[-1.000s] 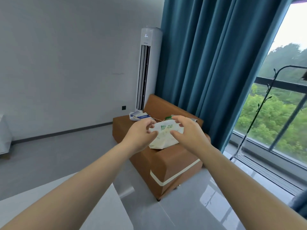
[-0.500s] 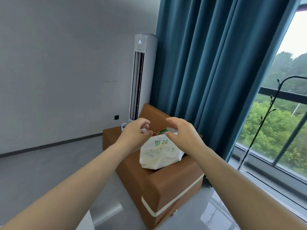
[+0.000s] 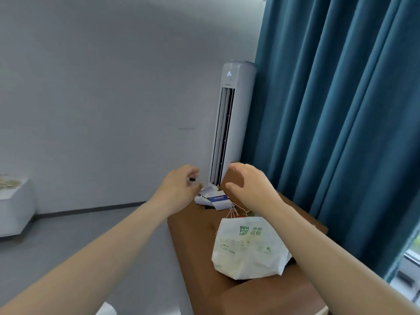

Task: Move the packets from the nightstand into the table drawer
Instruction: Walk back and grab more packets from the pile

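Both your hands are stretched out in front of you, over the far half of the brown nightstand [image 3: 195, 235], bare forearms in view. Your L hand [image 3: 179, 187] hangs above the nightstand's far-left corner, fingers loosely curved w/ the thumb a little apart, and it has no hold on anything that I can see. A small dark spot shows in the gap btw thumb and fingers; I cannot tell what it is. Your R hand [image 3: 247, 185] is just beside it, palm turned toward the L one, fingers bent in a relaxed arc and spread — also holding nothing. The two hands are near each other but not touching.

The packets [image 3: 213, 198], white w/ blue print, lie in a loose overlapping pile on the far end of the nightstand, directly below the gap btw your hands and not touched by either.

Nearer to you on the same top sits a white bag [image 3: 247, 251] w/ green letters, slumped, its thin red-and-white strings [image 3: 234, 211] lying toward the packets. Your R forearm passes above its right side.

Behind stands a tall white AC unit [image 3: 231, 123] against the grey wall, w/ a teal curtain [image 3: 341, 110] at its right. At the left edge — a low white piece of furniture [image 3: 16, 201] on the grey floor [image 3: 68, 235].
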Demonstrator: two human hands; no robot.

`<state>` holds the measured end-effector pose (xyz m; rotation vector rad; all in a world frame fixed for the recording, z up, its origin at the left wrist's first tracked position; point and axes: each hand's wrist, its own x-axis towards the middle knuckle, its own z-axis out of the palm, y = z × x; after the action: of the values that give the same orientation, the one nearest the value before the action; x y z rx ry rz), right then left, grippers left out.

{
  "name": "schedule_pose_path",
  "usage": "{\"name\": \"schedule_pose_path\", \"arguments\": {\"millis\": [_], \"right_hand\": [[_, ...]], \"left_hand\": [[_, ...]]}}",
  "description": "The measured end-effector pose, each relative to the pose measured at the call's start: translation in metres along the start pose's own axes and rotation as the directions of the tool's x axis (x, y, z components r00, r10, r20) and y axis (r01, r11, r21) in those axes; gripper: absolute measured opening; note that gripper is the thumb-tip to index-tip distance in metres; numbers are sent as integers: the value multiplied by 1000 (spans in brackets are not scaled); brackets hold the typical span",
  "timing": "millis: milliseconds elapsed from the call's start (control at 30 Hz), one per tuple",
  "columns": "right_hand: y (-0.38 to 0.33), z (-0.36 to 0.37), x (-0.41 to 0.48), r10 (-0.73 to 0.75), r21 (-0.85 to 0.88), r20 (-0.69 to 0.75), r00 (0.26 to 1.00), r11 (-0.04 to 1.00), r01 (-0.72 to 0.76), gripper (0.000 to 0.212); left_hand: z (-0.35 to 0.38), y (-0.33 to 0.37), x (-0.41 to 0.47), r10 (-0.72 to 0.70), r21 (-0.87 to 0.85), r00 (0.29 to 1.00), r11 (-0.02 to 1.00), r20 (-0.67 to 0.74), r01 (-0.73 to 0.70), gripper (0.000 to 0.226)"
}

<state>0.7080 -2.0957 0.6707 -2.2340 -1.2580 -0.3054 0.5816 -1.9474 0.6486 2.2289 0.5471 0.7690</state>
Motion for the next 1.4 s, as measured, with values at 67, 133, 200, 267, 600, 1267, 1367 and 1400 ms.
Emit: {"name": "schedule_pose_path", "arguments": {"millis": [67, 133, 200, 267, 600, 1267, 1367, 1400], "right_hand": [[13, 5, 27, -42, 10, 11, 999, 999, 42, 51], [21, 15, 51, -75, 33, 35, 997, 997, 74, 51], [26, 28, 76, -118, 52, 65, 991, 992, 114, 52], [27, 42, 103, -158, 72, 85, 984, 986, 152, 52], [-4, 134, 247, -271, 156, 148, 951, 956, 248, 52], [-94, 334, 527, -491, 343, 198, 848, 845, 409, 51], [-103, 361, 573, -535, 376, 209, 818, 817, 438, 51], [-107, 370, 588, -552, 385, 217, 805, 806, 449, 51]], "left_hand": [[4, -6, 19, -25, 19, 999, 999, -35, 26, 39], [6, -16, 36, -56, 51, 997, 997, -49, 59, 37], [5, -28, 54, -87, 69, 993, 993, -77, 93, 37], [1, -41, 70, -116, 76, 988, 989, -102, 124, 37], [-51, -130, 176, -142, 171, 964, 968, -224, 183, 41], [-166, -321, 371, -268, 259, 866, 880, -422, 399, 41], [-179, -347, 403, -289, 249, 831, 862, -475, 442, 39], [-183, -355, 412, -297, 245, 816, 853, -496, 460, 39]]}}
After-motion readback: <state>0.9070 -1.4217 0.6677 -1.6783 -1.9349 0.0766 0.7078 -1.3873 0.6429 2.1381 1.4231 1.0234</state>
